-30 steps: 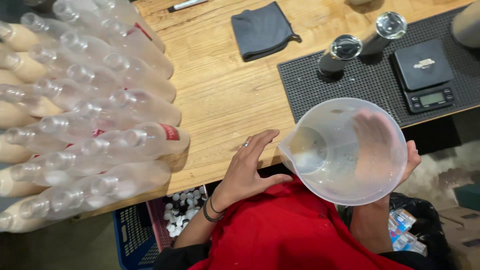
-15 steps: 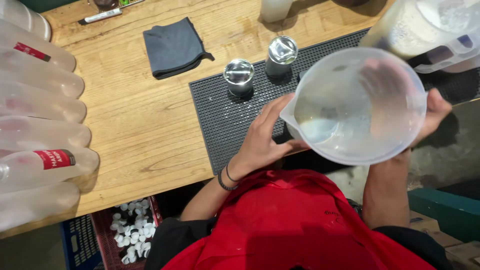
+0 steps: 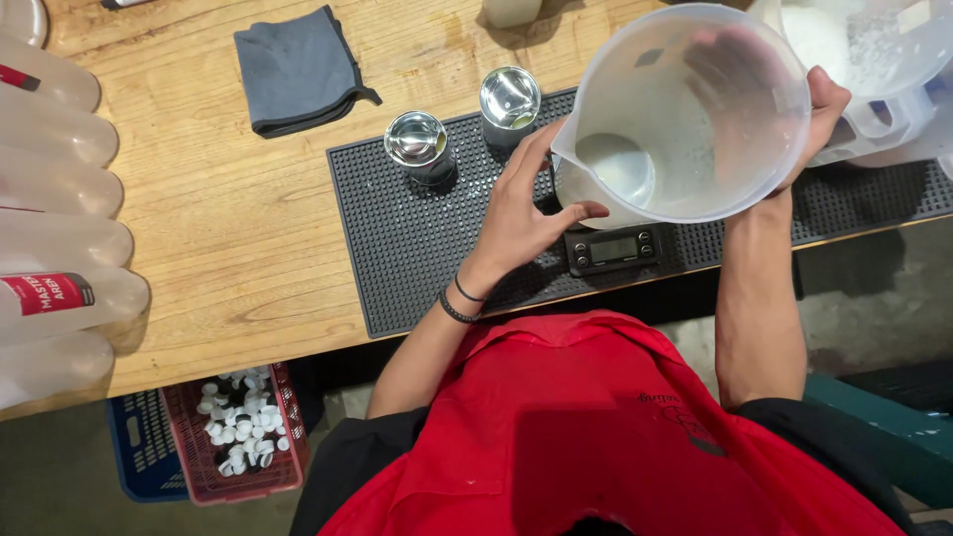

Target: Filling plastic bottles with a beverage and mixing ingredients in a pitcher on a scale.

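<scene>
Red shirt (image 3: 596, 437) with small dark chest marking; dark short sleeves. Forearms bare. Left wrist: two thin dark bands (image 3: 462, 300). Both hands bare, no gloves, no rings seen.

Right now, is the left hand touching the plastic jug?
Touching. The head view shows the left hand pressed against the side of the plastic jug below its spout.

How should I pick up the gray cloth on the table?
Pinch the gray cloth from above at its lower right corner, where a folded tip sticks out past the edge. It lies flat on the wooden table, so there is no side to grab, and the bare wood around it leaves room for fingers.
</scene>
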